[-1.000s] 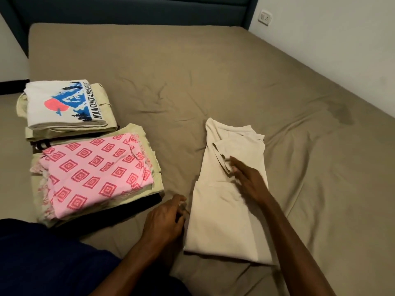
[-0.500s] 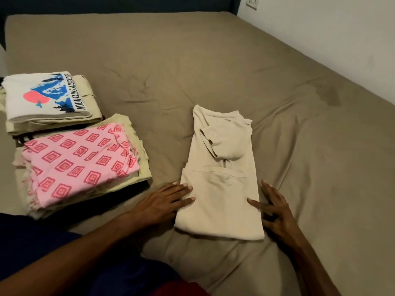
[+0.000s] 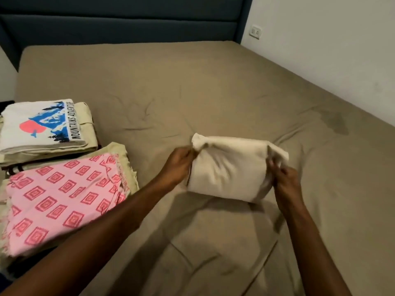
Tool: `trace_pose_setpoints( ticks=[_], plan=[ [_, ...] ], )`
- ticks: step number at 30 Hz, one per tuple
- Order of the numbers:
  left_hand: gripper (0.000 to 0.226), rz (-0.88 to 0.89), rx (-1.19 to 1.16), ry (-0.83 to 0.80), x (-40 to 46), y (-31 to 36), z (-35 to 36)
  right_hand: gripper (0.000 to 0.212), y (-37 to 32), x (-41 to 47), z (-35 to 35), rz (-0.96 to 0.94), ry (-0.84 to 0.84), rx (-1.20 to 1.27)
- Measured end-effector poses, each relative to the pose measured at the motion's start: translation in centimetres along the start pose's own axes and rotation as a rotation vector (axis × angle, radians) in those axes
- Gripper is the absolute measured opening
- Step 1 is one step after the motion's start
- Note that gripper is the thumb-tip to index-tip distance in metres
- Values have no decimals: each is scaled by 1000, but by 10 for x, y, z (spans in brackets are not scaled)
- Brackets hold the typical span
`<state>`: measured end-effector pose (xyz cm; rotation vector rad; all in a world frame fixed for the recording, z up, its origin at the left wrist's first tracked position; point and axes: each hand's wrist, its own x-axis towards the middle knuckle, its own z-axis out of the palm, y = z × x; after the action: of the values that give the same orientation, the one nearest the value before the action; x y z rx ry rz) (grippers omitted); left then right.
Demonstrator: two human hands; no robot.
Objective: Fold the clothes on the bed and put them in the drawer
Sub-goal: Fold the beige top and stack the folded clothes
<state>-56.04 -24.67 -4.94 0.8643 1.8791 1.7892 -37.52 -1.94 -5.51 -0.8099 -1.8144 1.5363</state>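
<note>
A cream shirt (image 3: pixel 230 167) is doubled over into a short bundle in the middle of the bed (image 3: pixel 213 92). My left hand (image 3: pixel 178 165) pinches its left edge and my right hand (image 3: pixel 285 178) pinches its right edge. The near half of the shirt is raised off the sheet and folded toward the far half. At the left lie two piles of folded clothes: one topped by a pink patterned cloth (image 3: pixel 62 197), and behind it one topped by a white T-shirt (image 3: pixel 40 122) with a blue mountain print.
The dark blue headboard (image 3: pixel 128 22) runs along the far end. A white wall (image 3: pixel 331 50) with a socket (image 3: pixel 255 32) borders the bed's right side. The olive sheet is wrinkled, with a dark stain (image 3: pixel 335 122) at the right.
Both hands went from lying flat beside the shirt's near end to gripping its sides. They lifted the near half and folded it away from me, so the long shirt is now a short bundle.
</note>
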Motion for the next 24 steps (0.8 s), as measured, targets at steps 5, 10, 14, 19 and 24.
trace_pose_setpoints(
  ticks=[5,10,14,19,24],
  plan=[
    [37,-506,10,17,92,-56,11,33,32,79,33,465,9,47],
    [46,-557,-8,165,82,-131,17,34,99,66,38,336,110,-213],
    [42,-558,135,231,76,-125,29,29,108,64,47,302,242,-268],
    [50,-535,261,164,49,-112,39,23,114,56,46,370,291,-170],
    [53,-462,623,199,8,-100,24,24,111,1,43,209,259,-372]
  ],
)
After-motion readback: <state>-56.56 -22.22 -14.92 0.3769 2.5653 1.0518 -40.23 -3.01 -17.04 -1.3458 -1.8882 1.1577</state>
